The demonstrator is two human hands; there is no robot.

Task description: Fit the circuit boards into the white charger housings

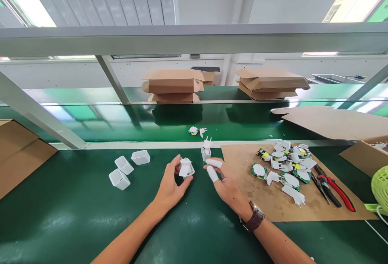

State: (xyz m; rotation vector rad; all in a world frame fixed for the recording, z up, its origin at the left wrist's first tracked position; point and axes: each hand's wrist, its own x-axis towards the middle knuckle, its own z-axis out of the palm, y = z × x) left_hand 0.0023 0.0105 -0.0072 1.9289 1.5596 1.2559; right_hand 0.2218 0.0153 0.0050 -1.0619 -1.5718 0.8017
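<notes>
Green table holds brown card on the right, with a pile of parts. Left hand and right hand are apart: the left pinches a white box in the middle; the right, fingers loose, is near a farther box with a plug.

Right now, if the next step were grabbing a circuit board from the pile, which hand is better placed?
Probably the right hand: it seems to hold nothing and is nearer the circuit boards on the brown sheet. The left hand is farther away and holds a white case.
</notes>
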